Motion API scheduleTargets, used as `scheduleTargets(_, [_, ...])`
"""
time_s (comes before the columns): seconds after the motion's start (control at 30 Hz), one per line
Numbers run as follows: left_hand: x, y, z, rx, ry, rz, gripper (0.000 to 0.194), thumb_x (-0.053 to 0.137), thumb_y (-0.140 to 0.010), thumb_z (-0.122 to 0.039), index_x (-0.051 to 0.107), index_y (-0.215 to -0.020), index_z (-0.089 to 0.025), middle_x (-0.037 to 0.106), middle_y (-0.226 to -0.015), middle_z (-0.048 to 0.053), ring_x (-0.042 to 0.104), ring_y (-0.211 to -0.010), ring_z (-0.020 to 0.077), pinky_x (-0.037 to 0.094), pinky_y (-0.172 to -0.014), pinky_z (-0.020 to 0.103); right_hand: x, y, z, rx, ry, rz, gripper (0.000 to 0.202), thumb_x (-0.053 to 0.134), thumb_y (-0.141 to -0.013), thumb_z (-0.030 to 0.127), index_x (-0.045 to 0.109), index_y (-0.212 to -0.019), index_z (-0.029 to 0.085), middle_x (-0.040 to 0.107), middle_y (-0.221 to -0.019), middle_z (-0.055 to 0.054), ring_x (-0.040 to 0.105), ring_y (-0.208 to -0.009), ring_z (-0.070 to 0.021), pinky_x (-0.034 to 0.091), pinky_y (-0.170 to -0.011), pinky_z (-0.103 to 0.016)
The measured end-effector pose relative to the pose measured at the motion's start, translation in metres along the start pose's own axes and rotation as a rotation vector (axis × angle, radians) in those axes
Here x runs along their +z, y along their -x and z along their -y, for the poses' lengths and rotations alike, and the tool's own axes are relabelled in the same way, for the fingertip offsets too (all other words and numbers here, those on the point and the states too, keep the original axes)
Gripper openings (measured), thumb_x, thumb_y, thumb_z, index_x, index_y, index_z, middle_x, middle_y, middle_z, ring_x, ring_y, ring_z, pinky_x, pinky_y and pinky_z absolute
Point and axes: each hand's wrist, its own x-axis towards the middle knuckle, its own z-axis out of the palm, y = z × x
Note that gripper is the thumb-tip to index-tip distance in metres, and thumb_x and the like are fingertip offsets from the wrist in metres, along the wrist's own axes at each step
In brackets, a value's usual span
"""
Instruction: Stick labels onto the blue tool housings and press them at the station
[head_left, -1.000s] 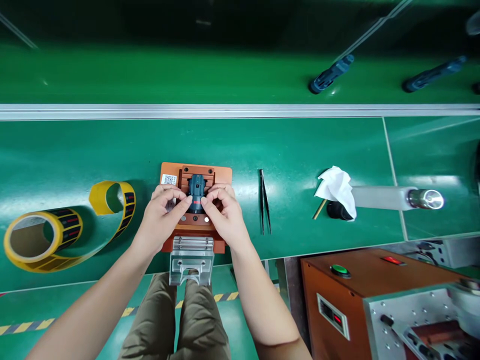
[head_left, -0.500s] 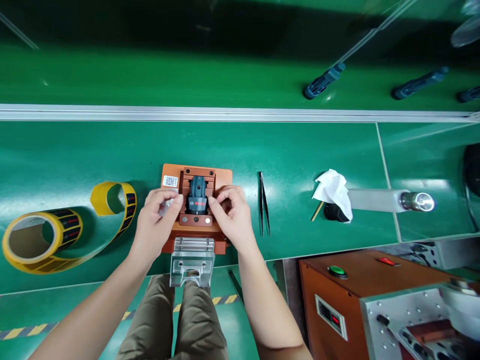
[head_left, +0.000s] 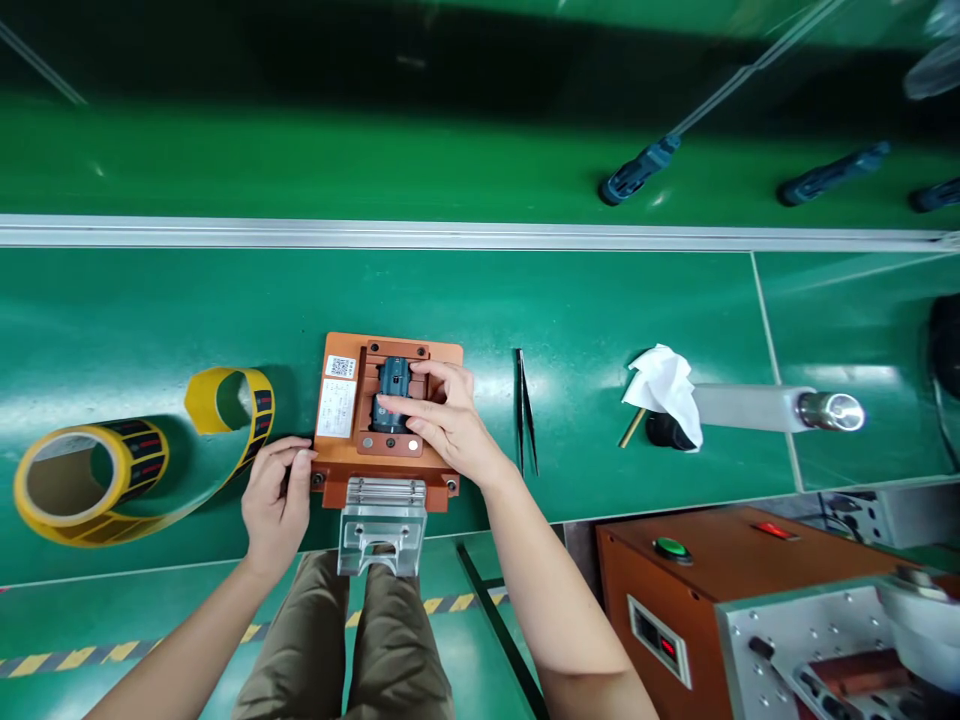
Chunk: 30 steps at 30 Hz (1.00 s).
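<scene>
A dark blue battery-like part (head_left: 394, 378) lies in the recess of an orange-brown fixture (head_left: 341, 455). My right hand (head_left: 450, 415) is over it, with fingers and thumb spread across the part and one finger lying over its lower half. My left hand (head_left: 279, 500) is at the fixture's lower left edge, its fingers curled near the corner; whether it grips anything is hidden. A clear plastic flap (head_left: 382, 525) hangs from the fixture's front. White labels (head_left: 337, 408) show on the fixture's left side.
Left of the fixture stands a yellow roll of labels (head_left: 71, 475) with a curling strip. Black tweezers (head_left: 526, 410) lie to the right, then a white cloth (head_left: 661, 390) by a bottle (head_left: 750, 405). An orange machine (head_left: 675, 560) is at lower right. Blue parts (head_left: 640, 171) lie beyond the rail.
My left hand has moved down and left from beside the part to the fixture's corner, uncovering the label. My right hand has shifted left, over the part.
</scene>
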Motion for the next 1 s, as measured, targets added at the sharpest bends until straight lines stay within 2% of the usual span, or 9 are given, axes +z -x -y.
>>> scheduleTargets(0.17, [0.000,0.001,0.000,0.003,-0.019,-0.006,0.017,0.051,-0.099,-0.025,0.065,-0.092,-0.018,0.067,-0.099,0.009,0.064,-0.098,0.0191,0.051,-0.090,0.036,-0.002,0.005,0.010,-0.007,-0.075,0.052,0.029,0.052,-0.099,0.039,0.069,-0.122,0.046,0.043,-0.137,-0.003,0.036,-0.134,-0.0269,0.034,-0.116,-0.052])
scheduleTargets(0.3, [0.000,0.003,0.000,-0.025,-0.003,-0.005,0.023,0.045,-0.101,-0.029,0.064,-0.095,-0.018,0.066,-0.102,0.011,0.063,-0.099,0.0193,0.051,-0.092,0.037,0.001,0.002,0.024,0.262,-0.163,-0.103,0.038,0.064,-0.091,0.042,0.063,-0.127,0.030,0.046,-0.127,-0.009,0.048,-0.122,-0.0267,0.048,-0.102,-0.048])
scheduleTargets(0.37, [0.000,0.003,0.001,-0.056,0.014,-0.004,0.027,0.043,-0.101,-0.035,0.063,-0.094,-0.018,0.066,-0.102,0.011,0.063,-0.099,0.0202,0.050,-0.093,0.038,0.006,-0.006,0.033,0.361,-0.063,-0.148,0.055,0.079,-0.076,0.048,0.060,-0.120,0.021,0.050,-0.118,-0.012,0.051,-0.113,-0.0293,0.051,-0.096,-0.050])
scheduleTargets(0.43, [-0.001,0.003,0.000,-0.084,0.049,-0.006,0.029,0.045,-0.100,-0.041,0.062,-0.093,-0.019,0.065,-0.101,0.011,0.063,-0.099,0.0215,0.050,-0.095,0.039,0.009,-0.015,0.046,0.354,0.101,-0.121,0.057,0.086,-0.066,0.050,0.060,-0.105,0.017,0.054,-0.109,-0.012,0.051,-0.109,-0.0323,0.051,-0.095,-0.053])
scheduleTargets(0.57, [-0.007,-0.002,-0.016,-0.142,0.123,-0.005,0.034,0.049,-0.097,-0.051,0.064,-0.088,-0.021,0.067,-0.100,0.011,0.063,-0.099,0.0244,0.049,-0.096,0.041,-0.008,-0.020,0.083,0.312,0.191,-0.133,0.046,0.083,-0.071,0.041,0.057,-0.101,0.016,0.063,-0.104,-0.014,0.060,-0.103,-0.0316,0.053,-0.091,-0.048])
scheduleTargets(0.7, [-0.032,-0.015,-0.081,-0.248,0.217,-0.003,0.038,0.057,-0.092,-0.055,0.069,-0.102,-0.021,0.071,-0.108,0.011,0.063,-0.107,0.0273,0.048,-0.100,0.044,-0.050,0.012,0.136,0.274,0.021,-0.145,0.054,0.077,-0.078,0.040,0.053,-0.121,0.018,0.070,-0.110,-0.012,0.069,-0.098,-0.0275,0.055,-0.086,-0.042])
scheduleTargets(0.8, [-0.058,-0.032,-0.150,-0.321,0.606,0.154,0.047,0.060,-0.093,-0.051,0.061,-0.130,-0.023,0.067,-0.127,0.010,0.063,-0.117,0.0242,0.045,-0.107,0.041,-0.082,0.042,0.174,0.102,-0.023,-0.167,0.051,0.076,-0.079,0.038,0.056,-0.123,0.021,0.069,-0.116,-0.011,0.066,-0.106,-0.0261,0.054,-0.093,-0.042])
scheduleTargets(0.93, [-0.082,-0.052,-0.221,-0.326,0.905,0.389,0.045,0.076,-0.083,-0.041,0.069,-0.123,-0.021,0.070,-0.124,0.011,0.064,-0.119,0.0255,0.048,-0.104,0.037,-0.112,0.067,0.209,0.018,-0.118,-0.229,0.050,0.076,-0.082,0.039,0.059,-0.127,0.024,0.069,-0.119,-0.009,0.064,-0.105,-0.0238,0.053,-0.093,-0.041])
scheduleTargets(1.0, [-0.089,-0.052,-0.244,-0.323,0.954,0.399,0.040,0.079,-0.081,-0.038,0.072,-0.116,-0.020,0.072,-0.120,0.011,0.066,-0.114,0.0248,0.052,-0.098,0.034,-0.124,0.076,0.220,0.059,-0.210,-0.265,0.053,0.076,-0.082,0.041,0.059,-0.129,0.025,0.067,-0.123,-0.009,0.063,-0.107,-0.0238,0.053,-0.095,-0.041])
